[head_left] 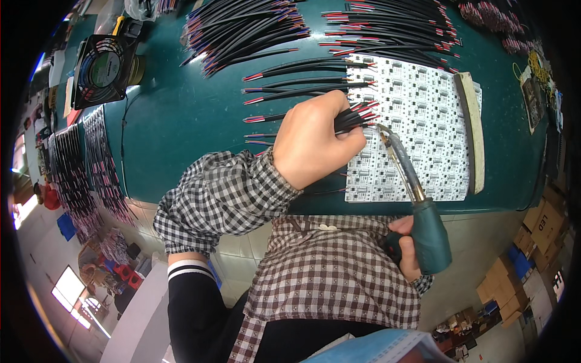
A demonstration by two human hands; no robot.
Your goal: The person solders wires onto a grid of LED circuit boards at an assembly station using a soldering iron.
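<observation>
My left hand is closed around a small bunch of black cables with red and white wire ends, held over the left side of a white circuit board panel. My right hand grips a soldering gun with a green body, near the table's front edge. Its long metal tip reaches up and left, close to the wire ends by my left fingertips; I cannot tell if it touches them. Several black cables stick out leftward from the panel's left edge, some partly hidden by my left hand.
A pale bar lies along the panel's right side. Piles of cables and more cables lie at the back of the green table. A black fan stands at left, near hanging cable bundles. Cardboard boxes are at lower right.
</observation>
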